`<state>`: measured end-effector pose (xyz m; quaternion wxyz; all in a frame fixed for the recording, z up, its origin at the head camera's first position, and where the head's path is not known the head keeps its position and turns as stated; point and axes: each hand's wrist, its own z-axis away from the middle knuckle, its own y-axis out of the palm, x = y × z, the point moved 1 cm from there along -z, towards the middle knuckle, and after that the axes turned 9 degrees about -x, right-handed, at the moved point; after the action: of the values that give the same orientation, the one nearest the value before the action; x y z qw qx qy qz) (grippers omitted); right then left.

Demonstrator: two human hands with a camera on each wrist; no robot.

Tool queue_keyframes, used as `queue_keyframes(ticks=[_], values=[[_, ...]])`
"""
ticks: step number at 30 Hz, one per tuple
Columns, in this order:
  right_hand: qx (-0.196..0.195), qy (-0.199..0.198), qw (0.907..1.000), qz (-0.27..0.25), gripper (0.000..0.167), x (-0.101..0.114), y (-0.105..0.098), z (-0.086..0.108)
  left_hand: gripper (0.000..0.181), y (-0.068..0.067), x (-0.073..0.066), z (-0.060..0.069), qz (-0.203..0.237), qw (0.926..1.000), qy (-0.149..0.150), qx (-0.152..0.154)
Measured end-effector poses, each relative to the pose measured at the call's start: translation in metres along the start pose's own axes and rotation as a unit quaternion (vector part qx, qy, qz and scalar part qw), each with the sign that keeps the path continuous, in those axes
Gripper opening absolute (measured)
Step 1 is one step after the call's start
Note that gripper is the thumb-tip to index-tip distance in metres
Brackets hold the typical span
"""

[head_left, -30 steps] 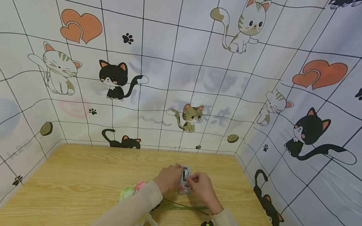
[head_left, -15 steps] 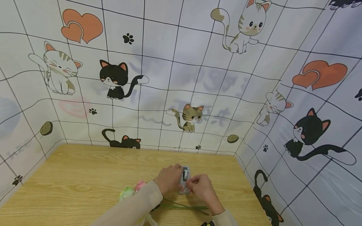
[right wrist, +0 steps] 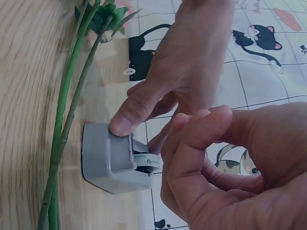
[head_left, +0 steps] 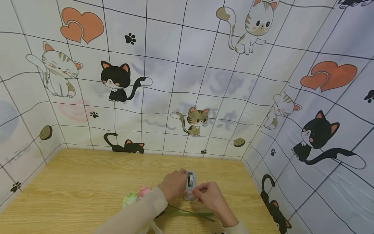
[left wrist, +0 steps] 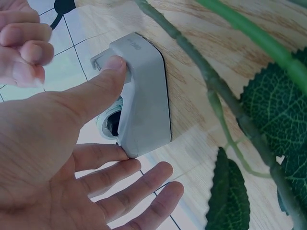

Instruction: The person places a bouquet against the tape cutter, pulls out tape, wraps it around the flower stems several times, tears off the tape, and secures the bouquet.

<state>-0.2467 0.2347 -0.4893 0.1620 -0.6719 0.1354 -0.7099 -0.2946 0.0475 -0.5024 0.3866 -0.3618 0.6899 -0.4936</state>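
Note:
A grey tape dispenser (left wrist: 146, 96) stands on the wooden table, with a roll of tape (right wrist: 147, 160) inside it. My left hand (head_left: 174, 186) holds the dispenser, its thumb on the end near the toothed cutter and its index finger touching the other end. The other fingers stretch out past it. Just off the cutter side, my right hand (head_left: 211, 196) pinches thumb and index finger together. A faint pale bit at those fingertips looks like the end of the tape; most of it is hidden.
Green artificial flower stems (head_left: 190, 213) lie across the table in front of the dispenser. Pink (head_left: 144, 191) and pale green (head_left: 130, 199) blooms are partly behind the left sleeve. Dark green leaves (left wrist: 268, 105) hang near the left hand. A cat-print cloth (head_left: 163, 74) encloses the table.
My right hand has drawn back slightly along the dispenser toward me, fingertips still pinched. The left hand keeps its place on the dispenser. The head view has shifted a little.

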Motion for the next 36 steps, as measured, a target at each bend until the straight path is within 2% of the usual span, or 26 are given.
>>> queue_keyframes(ticks=[9, 19, 23, 29, 36], values=[[0.015, -0.007, 0.9999, 0.000, 0.014, -0.003, -0.007, 0.012, 0.088, -0.008, -0.001, 0.003, 0.009, 0.9999, 0.005, -0.009], [0.046, 0.021, 0.9987, 0.002, 0.013, -0.002, -0.013, 0.032, 0.087, -0.011, -0.001, 0.005, 0.027, 0.9996, 0.002, -0.010], [0.062, 0.041, 0.9973, -0.002, 0.012, -0.003, -0.016, 0.039, 0.087, -0.011, -0.001, 0.005, 0.030, 0.9995, 0.001, -0.009], [0.098, 0.046, 0.9941, -0.005, 0.010, -0.009, -0.015, 0.047, 0.090, -0.006, 0.002, 0.001, 0.023, 0.9997, -0.003, -0.010], [0.111, 0.065, 0.9915, 0.023, 0.013, -0.022, -0.013, 0.049, 0.090, -0.005, 0.001, 0.001, 0.030, 0.9995, -0.006, -0.008]])
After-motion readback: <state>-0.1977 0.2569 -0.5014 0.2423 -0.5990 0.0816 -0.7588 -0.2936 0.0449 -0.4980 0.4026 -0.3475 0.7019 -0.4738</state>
